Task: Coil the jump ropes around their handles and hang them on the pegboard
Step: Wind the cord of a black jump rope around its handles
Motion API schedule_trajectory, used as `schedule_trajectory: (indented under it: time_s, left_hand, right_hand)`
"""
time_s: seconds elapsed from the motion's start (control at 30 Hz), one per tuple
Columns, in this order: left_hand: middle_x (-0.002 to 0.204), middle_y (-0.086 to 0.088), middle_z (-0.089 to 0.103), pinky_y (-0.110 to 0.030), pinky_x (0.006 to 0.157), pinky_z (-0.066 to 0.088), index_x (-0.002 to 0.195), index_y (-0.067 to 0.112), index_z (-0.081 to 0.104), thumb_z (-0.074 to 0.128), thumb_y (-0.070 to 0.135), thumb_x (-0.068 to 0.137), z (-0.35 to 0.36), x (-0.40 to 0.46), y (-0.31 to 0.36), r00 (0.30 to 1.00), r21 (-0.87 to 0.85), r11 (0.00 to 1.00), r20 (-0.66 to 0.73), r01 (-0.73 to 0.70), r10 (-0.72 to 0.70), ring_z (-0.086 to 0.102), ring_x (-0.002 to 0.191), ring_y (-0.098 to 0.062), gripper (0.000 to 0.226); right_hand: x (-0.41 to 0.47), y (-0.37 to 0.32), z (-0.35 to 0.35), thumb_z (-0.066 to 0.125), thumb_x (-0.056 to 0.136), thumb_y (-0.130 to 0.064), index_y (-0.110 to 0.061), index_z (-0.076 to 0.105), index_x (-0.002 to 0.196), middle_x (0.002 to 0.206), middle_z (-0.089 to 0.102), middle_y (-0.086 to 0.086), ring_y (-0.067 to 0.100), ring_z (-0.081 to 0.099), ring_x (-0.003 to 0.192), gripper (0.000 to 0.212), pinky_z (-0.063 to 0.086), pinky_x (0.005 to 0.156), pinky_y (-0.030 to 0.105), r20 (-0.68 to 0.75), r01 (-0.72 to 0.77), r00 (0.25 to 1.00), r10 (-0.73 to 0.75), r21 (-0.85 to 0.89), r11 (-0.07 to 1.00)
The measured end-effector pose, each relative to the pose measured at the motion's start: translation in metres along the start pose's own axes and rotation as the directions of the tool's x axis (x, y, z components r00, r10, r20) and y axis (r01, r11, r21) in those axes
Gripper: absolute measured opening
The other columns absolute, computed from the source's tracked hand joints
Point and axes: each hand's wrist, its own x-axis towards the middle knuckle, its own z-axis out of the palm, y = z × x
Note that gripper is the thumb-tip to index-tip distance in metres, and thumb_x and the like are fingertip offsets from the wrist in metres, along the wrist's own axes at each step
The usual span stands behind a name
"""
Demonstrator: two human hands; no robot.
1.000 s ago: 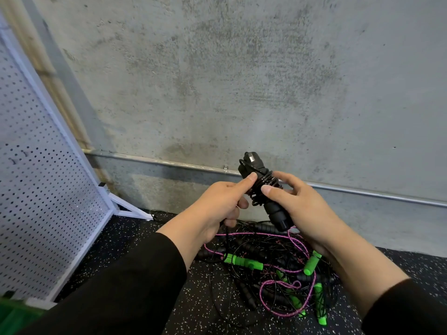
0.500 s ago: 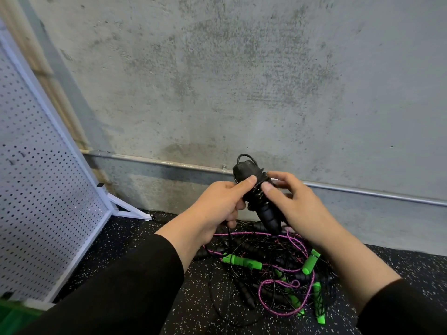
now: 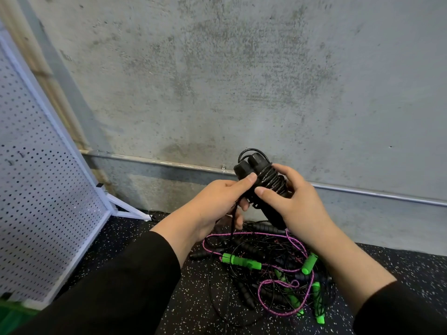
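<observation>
A black jump rope (image 3: 263,180) is held up in front of the concrete wall, its two handles side by side with black cord wound around them. My right hand (image 3: 292,201) grips the wound handles from the right. My left hand (image 3: 217,201) holds them from the left, thumb on the handle tops, and a loose strand of black cord hangs down from its fingers. Below, a tangled pile of jump ropes (image 3: 273,269) lies on the floor, with green handles, black handles and pink cord. The white pegboard (image 3: 36,189) leans at the left.
Black speckled rubber flooring (image 3: 193,310) runs under the pile. A metal conduit (image 3: 157,163) crosses the concrete wall low down. The pegboard's white foot (image 3: 128,209) juts out on the floor. Something green (image 3: 14,315) sits at the bottom left corner.
The black handles have tilted so both end caps now face up, and more cord sits wound around them. My right hand has shifted higher around the coil.
</observation>
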Motion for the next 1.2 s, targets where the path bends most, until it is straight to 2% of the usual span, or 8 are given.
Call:
schedule_trajectory:
  time_s: [0.17,0.3,0.5,0.63,0.8,0.97,1.1,1.2]
  left_hand:
    - [0.075,-0.006,0.058,-0.027,0.055,0.046,0.120,0.009,0.065,0.056,0.037,0.103,-0.005,-0.004,0.002,0.995,0.045,0.996,0.059,0.082,-0.084,0.063,0.061,-0.027,0.035]
    - [0.067,-0.001,0.049,-0.034,0.056,0.053,0.095,0.008,0.057,0.052,0.013,0.099,0.002,-0.003,-0.001,0.997,-0.040,0.997,0.047,0.065,-0.063,0.048,0.051,-0.018,0.009]
    - [0.060,0.002,0.045,-0.029,0.049,0.047,0.107,0.014,0.054,0.047,0.007,0.095,0.005,0.000,0.000,0.998,-0.102,0.993,0.015,0.068,-0.066,0.039,0.046,-0.016,0.016]
    - [0.058,0.002,0.046,-0.030,0.050,0.046,0.110,0.009,0.059,0.046,0.006,0.094,0.008,0.001,-0.001,0.998,-0.088,0.994,-0.024,0.061,-0.063,0.040,0.046,-0.017,0.020]
    - [0.070,-0.003,0.059,-0.032,0.054,0.053,0.118,-0.002,0.065,0.055,0.016,0.101,0.006,0.000,0.000,0.993,-0.064,0.992,-0.047,0.109,-0.112,0.054,0.051,-0.018,0.027]
    - [0.072,-0.004,0.061,-0.028,0.050,0.048,0.108,-0.003,0.067,0.057,0.009,0.100,0.007,0.000,0.001,0.993,-0.063,0.997,-0.114,0.037,-0.044,0.051,0.050,-0.015,0.017]
    - [0.067,-0.005,0.058,-0.027,0.049,0.046,0.085,0.004,0.062,0.053,0.002,0.096,0.015,0.000,0.001,0.989,-0.130,0.991,-0.135,0.038,-0.055,0.048,0.050,-0.015,0.014]
    - [0.064,-0.004,0.056,-0.027,0.050,0.046,0.080,0.005,0.059,0.052,0.004,0.095,0.011,0.002,0.001,0.983,-0.138,0.989,-0.171,0.049,-0.072,0.047,0.050,-0.015,0.017]
  right_hand:
    - [0.001,0.006,-0.004,0.082,0.080,-0.041,-0.043,0.052,0.128,0.104,0.066,-0.021,0.007,0.064,0.099,0.057,0.052,0.090,0.035,-0.122,0.026,0.991,-0.052,-0.204,0.979]
    - [0.002,0.010,-0.005,0.083,0.076,-0.048,-0.045,0.044,0.130,0.120,0.063,-0.011,0.008,0.059,0.110,0.066,0.048,0.096,0.034,-0.002,0.070,0.997,-0.075,-0.332,0.941]
    - [0.005,0.004,-0.006,0.060,0.093,-0.052,-0.043,0.044,0.117,0.110,0.068,-0.004,0.011,0.072,0.085,0.030,0.057,0.081,0.043,0.028,-0.004,1.000,0.005,-0.037,0.999]
    - [0.002,0.003,-0.004,0.064,0.095,-0.040,-0.036,0.039,0.133,0.097,0.074,-0.001,0.012,0.073,0.077,0.046,0.060,0.080,0.042,0.034,-0.098,0.995,0.098,-0.002,0.995]
    - [0.006,0.003,-0.008,0.069,0.094,-0.027,-0.032,0.045,0.142,0.112,0.068,-0.008,0.010,0.069,0.094,0.053,0.054,0.084,0.023,-0.080,0.022,0.996,-0.027,-0.064,0.998]
    - [0.008,0.011,-0.009,0.072,0.093,-0.025,-0.034,0.045,0.146,0.123,0.065,-0.013,0.009,0.063,0.108,0.060,0.050,0.098,0.028,-0.060,0.046,0.997,-0.058,-0.177,0.983]
    - [0.005,0.015,-0.002,0.070,0.093,-0.035,-0.043,0.030,0.155,0.140,0.053,-0.005,0.010,0.049,0.127,0.075,0.037,0.107,0.026,0.108,0.145,0.988,-0.109,-0.418,0.897]
    - [0.001,0.015,0.001,0.060,0.097,-0.042,-0.045,0.021,0.157,0.140,0.048,-0.007,0.006,0.043,0.132,0.071,0.033,0.113,0.027,0.196,0.168,0.976,-0.093,-0.411,0.896]
